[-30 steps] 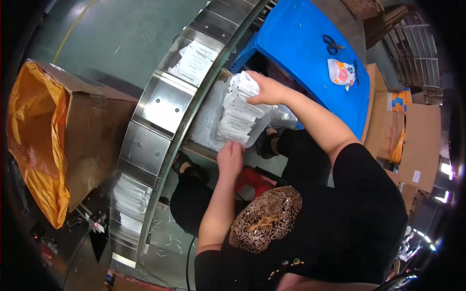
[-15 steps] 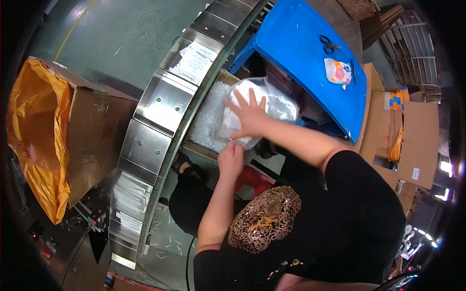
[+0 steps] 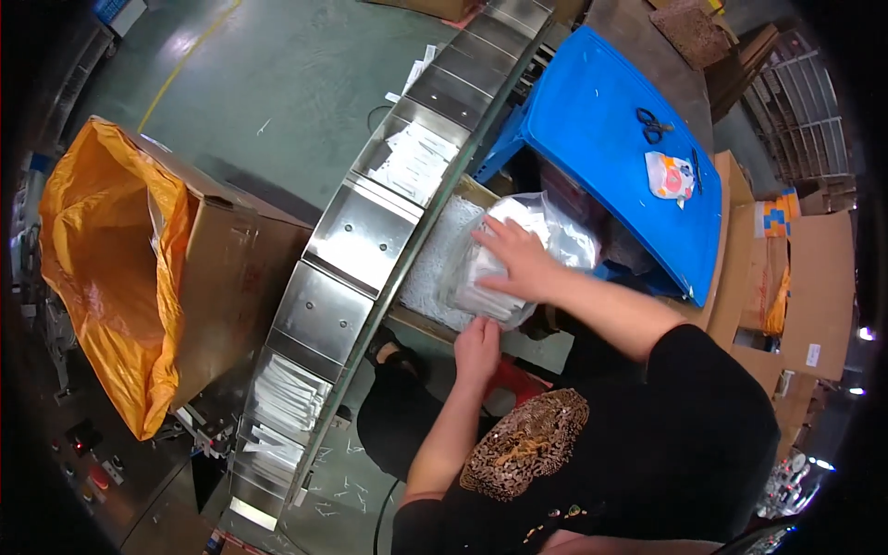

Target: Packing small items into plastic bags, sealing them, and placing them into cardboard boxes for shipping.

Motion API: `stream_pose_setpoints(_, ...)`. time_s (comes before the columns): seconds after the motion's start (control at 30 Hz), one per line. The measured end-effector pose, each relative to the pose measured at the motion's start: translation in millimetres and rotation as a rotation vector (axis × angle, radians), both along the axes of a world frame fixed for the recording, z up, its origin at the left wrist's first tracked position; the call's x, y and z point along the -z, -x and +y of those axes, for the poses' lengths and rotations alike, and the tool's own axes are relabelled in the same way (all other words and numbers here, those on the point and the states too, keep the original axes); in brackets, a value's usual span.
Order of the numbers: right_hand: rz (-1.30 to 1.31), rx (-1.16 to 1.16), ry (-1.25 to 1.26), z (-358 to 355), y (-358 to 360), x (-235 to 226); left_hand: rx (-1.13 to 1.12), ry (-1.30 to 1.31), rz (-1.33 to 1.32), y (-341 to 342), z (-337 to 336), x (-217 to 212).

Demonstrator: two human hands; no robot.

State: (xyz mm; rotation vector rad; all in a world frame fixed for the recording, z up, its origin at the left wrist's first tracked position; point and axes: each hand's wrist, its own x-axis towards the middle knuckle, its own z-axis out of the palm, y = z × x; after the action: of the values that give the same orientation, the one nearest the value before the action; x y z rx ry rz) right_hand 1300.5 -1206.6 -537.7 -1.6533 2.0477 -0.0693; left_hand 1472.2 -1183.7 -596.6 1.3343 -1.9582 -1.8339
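A clear plastic bag (image 3: 572, 242) with white contents lies over the near part of an open cardboard box (image 3: 421, 323), whose inside shows a mass of white, thready pieces. My right hand (image 3: 525, 264) rests on the bag's top with its fingers spread. At the bag's lower edge my left hand (image 3: 478, 350) is closed, pinching the plastic. What exactly fills the bag is hard to make out through the film.
A conveyor of metal trays (image 3: 344, 240) runs along the box's left; some trays hold white papers and strips. Farther left stands a carton with an orange liner bag (image 3: 111, 231). To the right, a blue table (image 3: 592, 120) carries scissors (image 3: 652, 126) and a small printed packet (image 3: 669, 176).
The whole view has shifted, so the scene sits farther right and lower. My right hand's fingers are less widely spread on the bag. My left hand keeps its hold at the edge.
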Motion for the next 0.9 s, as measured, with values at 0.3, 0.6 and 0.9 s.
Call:
stream_pose_setpoints(0.3,0.000,0.178,-0.133,-211,60,64,0.030,-0.084,-0.018,11,-1,-10)
stream_pose_setpoints(0.6,-0.672,0.366,-0.255,-214,16,66,0.033,-0.118,0.038,3,-2,-8)
stream_pose_setpoints(0.9,-0.608,0.191,-0.117,-206,16,62,0.042,-0.125,0.028,11,-1,-13)
